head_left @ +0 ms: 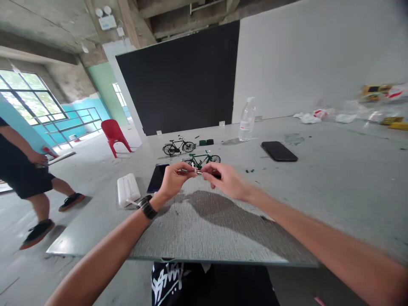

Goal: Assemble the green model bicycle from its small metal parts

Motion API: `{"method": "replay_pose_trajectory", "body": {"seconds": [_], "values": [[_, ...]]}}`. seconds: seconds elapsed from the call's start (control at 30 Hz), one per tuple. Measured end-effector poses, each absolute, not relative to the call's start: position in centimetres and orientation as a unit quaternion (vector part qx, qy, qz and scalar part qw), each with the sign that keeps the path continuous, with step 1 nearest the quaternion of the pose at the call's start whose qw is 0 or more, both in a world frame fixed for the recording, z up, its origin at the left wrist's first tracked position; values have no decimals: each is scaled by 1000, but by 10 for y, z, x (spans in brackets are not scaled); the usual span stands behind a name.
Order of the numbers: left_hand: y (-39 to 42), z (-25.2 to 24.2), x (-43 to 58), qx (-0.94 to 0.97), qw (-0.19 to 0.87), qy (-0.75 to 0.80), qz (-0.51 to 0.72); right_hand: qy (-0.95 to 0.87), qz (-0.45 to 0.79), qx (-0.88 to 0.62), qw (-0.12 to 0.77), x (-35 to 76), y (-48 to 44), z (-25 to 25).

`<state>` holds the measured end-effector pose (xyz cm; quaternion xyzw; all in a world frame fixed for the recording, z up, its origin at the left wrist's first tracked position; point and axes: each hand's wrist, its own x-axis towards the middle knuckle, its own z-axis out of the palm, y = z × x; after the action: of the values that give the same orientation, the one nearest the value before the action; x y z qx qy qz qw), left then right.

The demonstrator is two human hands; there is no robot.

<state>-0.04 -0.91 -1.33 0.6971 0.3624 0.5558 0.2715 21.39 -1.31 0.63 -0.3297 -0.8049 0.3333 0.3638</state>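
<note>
The likeliest mishap is losing the small silvery part (pixel 195 170): it sits between the fingertips, so a slight slip could let it drop onto the surface (pixel 334 204), where something so tiny would be hard to pick out against the grey, textured top. A second risk comes from the green model bicycle (pixel 208 159), standing just beyond the fingers; if either hand pushed far, a knuckle could tip it, and it might then knock the black model bicycle (pixel 178 147) farther back to the left. The tiny green pieces (pixel 250 171) to the right of the right hand could be swept away by a careless wrist. The clear plastic bottle (pixel 247 120), far and to the right, looks safely out of reach of such a bump.

The left hand (pixel 177 180) is closed in a pinch, thumb against fingers, with the silvery part at its tips. The right hand (pixel 224 180) is also nearly closed, fingers curled around a dark-handled tool (pixel 217 175), perhaps a small screwdriver, whose slim metal end points left toward that part. Whether the left hand touches the bicycle's wheel behind it, I cannot tell. The left wrist wears a black watch (pixel 147 207).
</note>
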Motion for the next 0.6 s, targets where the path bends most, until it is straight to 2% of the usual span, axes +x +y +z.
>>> {"method": "replay_pose_trajectory", "body": {"seconds": [0.13,0.27,0.47,0.6], "values": [[-7,-14,4,641,368,355,572,-875,135,-311,346,217,-15,2],[-10,-11,5,621,413,348,568,-899,2,-313,307,223,-11,-6],[-10,-12,6,628,415,337,566,-897,-92,-269,339,221,-13,-7],[-10,-17,6,639,394,333,571,-886,-44,-262,381,216,-19,-4]]}}
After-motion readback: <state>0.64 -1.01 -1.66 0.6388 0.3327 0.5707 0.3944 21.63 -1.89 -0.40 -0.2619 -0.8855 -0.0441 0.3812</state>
